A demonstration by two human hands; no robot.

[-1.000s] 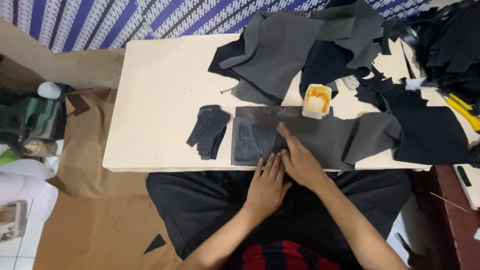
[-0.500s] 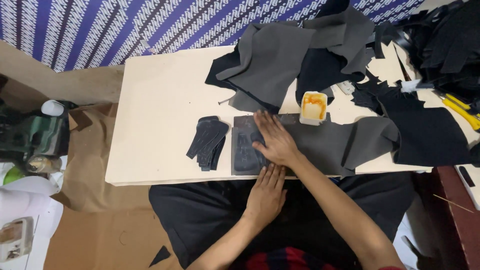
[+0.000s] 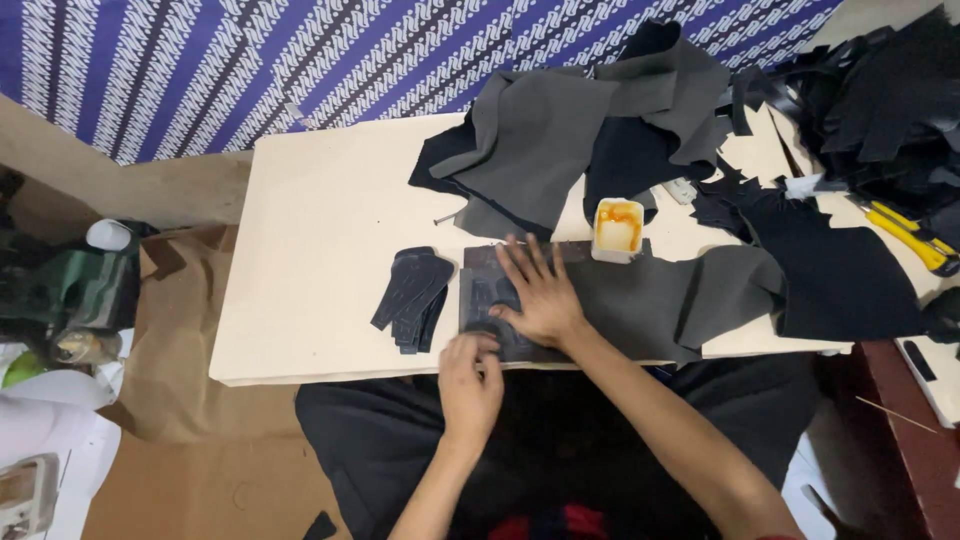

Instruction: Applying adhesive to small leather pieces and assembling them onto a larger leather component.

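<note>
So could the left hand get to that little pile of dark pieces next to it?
Probably yes. The left hand sits at the table's near edge, and only bare tabletop shows between it and the pile of dark pieces.

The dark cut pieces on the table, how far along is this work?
Done: a stack of cut pieces lies aside. In hand: right hand presses flat on pieces on the grey sheet, left hand at its near edge. Left: loose fabric heaps behind.

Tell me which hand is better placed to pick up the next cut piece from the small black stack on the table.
The left hand. It sits at the table's near edge, closer to the stack of cut pieces on its side. The right hand is spread flat on the dark sheet, pressing it down.
</note>
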